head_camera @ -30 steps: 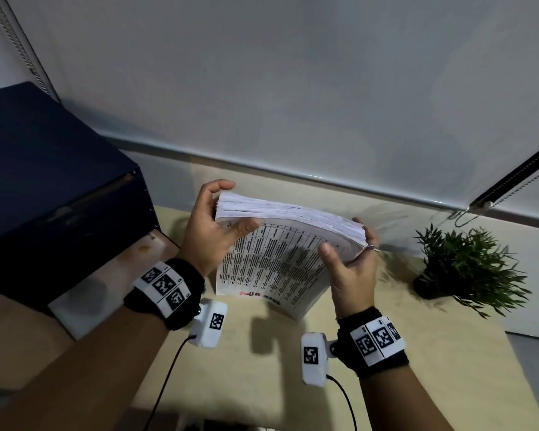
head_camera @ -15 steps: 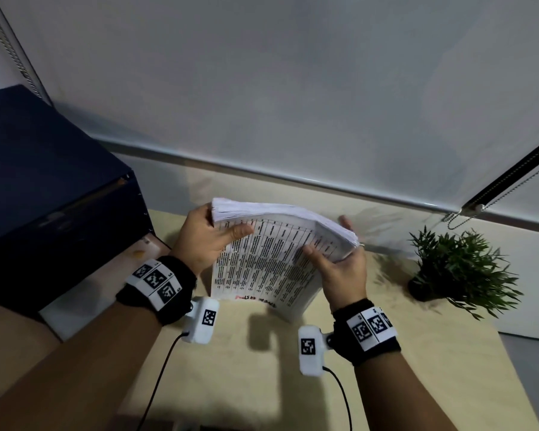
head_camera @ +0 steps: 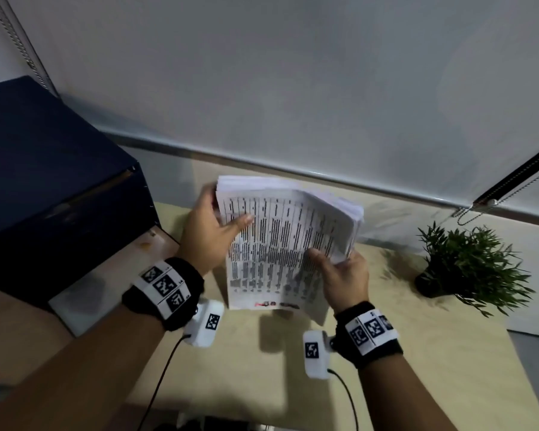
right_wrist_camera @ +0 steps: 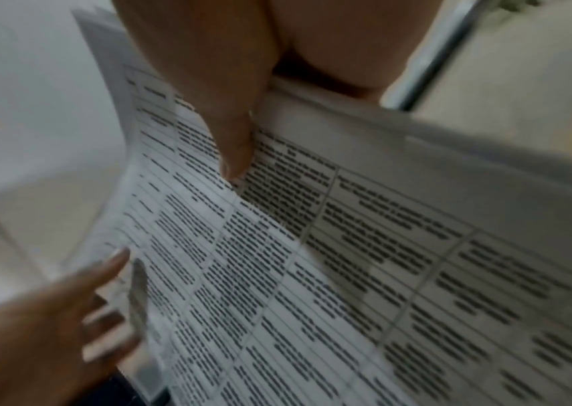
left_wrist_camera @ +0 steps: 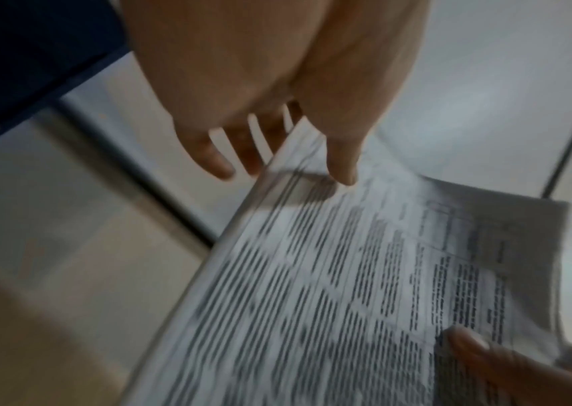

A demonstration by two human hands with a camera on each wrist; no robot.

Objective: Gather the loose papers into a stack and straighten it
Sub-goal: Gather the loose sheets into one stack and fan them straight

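A thick stack of printed papers (head_camera: 280,244) stands on its lower edge on the wooden desk (head_camera: 246,368), its top tilted away from me. The front sheet (left_wrist_camera: 347,288) carries a table of dark text. My left hand (head_camera: 212,231) grips the stack's left side, thumb on the front sheet and fingers behind. My right hand (head_camera: 339,272) holds the right side, with its thumb (right_wrist_camera: 232,153) pressed on the front sheet and its fingers hidden behind the stack. The pages (right_wrist_camera: 347,261) bow outward at the upper right corner.
A dark blue box (head_camera: 50,194) stands at the left with a flat pale sheet (head_camera: 106,275) sticking out from under it. A small potted plant (head_camera: 467,269) sits at the right. A grey wall (head_camera: 293,88) rises close behind the desk.
Both hands have kept hold of the stack and tipped it more upright, so its front sheet now faces me more squarely. My right thumb has slid lower on the right side.
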